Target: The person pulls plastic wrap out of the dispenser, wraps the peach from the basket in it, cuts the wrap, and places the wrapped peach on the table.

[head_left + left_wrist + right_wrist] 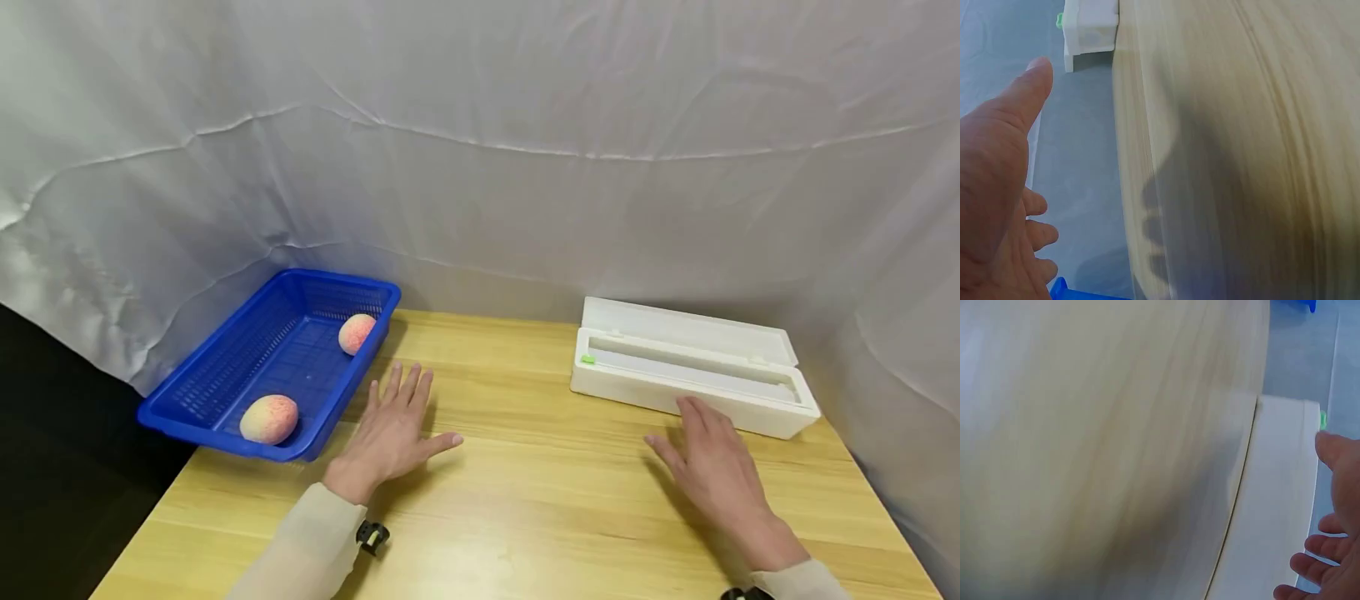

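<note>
My left hand (392, 435) hovers over the table with its fingers spread, just right of a blue plastic basket (341, 398). Inside that basket lie two peaches, pale yellow flushed with pink: one peach (268, 419) at the near end, another peach (356, 333) by the far right wall. On the other side, my right hand (716, 467) is held in front of a long white box (686, 392), fingers loosely extended and holding nothing. The box's lid (686, 331) is tipped back, and a small green tab (588, 359) marks its left end.
The wooden table (540, 500) carries the basket at back left and the box at back right. Grey-white cloth (480, 208) hangs behind and along the sides. A black area (60, 483) lies beyond the table's left edge.
</note>
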Demonstrator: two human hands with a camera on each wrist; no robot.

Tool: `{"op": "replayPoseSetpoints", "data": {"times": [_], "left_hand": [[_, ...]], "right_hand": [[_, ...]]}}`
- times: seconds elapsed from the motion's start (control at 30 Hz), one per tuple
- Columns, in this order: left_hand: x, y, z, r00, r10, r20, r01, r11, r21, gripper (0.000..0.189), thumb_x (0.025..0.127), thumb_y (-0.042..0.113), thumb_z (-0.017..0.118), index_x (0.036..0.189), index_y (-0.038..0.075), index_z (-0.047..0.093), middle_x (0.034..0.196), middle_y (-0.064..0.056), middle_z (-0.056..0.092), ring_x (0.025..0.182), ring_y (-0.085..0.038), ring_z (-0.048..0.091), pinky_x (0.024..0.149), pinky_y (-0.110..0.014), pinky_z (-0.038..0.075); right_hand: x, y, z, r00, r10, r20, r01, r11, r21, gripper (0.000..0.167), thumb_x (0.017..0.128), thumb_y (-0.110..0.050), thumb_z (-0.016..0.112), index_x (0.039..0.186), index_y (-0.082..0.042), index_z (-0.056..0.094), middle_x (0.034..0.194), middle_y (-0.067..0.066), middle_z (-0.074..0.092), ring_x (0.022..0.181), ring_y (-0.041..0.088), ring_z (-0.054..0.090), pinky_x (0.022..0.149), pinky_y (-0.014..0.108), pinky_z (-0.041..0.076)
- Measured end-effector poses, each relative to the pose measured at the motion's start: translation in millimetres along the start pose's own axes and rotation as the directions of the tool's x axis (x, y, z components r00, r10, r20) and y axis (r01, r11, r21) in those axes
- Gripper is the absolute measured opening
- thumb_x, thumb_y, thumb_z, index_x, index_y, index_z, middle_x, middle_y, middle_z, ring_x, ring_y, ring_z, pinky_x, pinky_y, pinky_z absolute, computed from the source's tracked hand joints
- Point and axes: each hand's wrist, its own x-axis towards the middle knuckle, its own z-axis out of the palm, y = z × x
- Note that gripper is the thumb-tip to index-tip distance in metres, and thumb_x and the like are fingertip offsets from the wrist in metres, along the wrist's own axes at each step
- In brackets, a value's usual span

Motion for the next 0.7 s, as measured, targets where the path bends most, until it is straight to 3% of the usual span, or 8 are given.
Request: {"op": "replayPoseSetpoints", "data": {"times": [0.17,0.37,0.57,0.7], "left_hand": [[7.3,2.1,2.5,1.0,0.021,-0.003,-0.021,0.998,-0.058,0.102,0.097,0.073,0.057,0.166,0.003,0.028,0.172,-0.023,0.025,0.161,-0.046,0.011,0.127,-0.067,0.017],[24.7,10.0,5.5,0.998,0.03,-0.048,-0.036,0.991,-0.131,0.088,0.102,0.062,0.06,0.163,0.004,0.035,0.166,-0.023,0.038,0.159,-0.045,0.022,0.129,-0.059,0.022],[46.4,31.8,13.3,0.996,0.005,-0.09,-0.027,0.969,-0.247,0.071,0.104,0.051,0.064,0.158,0.009,0.045,0.16,-0.015,0.048,0.154,-0.036,0.037,0.124,-0.053,0.036],[61.1,49.2,23.2,0.996,0.011,-0.092,-0.036,0.96,-0.279,0.066,0.104,0.048,0.065,0.156,0.011,0.048,0.158,-0.012,0.051,0.149,-0.032,0.043,0.12,-0.05,0.041]], "right_hand": [[1.6,13,-11,0.994,0.111,0.017,-0.111,0.994,0.02,0.077,0.105,-0.047,0.063,0.152,0.01,0.042,0.15,0.038,0.045,0.133,0.06,0.041,0.104,0.075,0.036],[9.5,37,-23,0.99,0.128,-0.061,-0.128,0.992,-0.007,0.072,0.103,-0.04,0.069,0.144,0.013,0.045,0.142,0.041,0.048,0.125,0.063,0.043,0.099,0.075,0.037],[20.3,64,-36,0.979,0.188,-0.079,-0.19,0.982,-0.018,0.075,0.103,-0.043,0.067,0.142,0.016,0.043,0.141,0.042,0.045,0.125,0.064,0.039,0.102,0.073,0.032],[21.8,82,-41,0.966,0.247,-0.074,-0.25,0.968,-0.037,0.086,0.102,-0.049,0.066,0.145,0.02,0.038,0.143,0.046,0.039,0.129,0.068,0.032,0.108,0.074,0.025]]}}
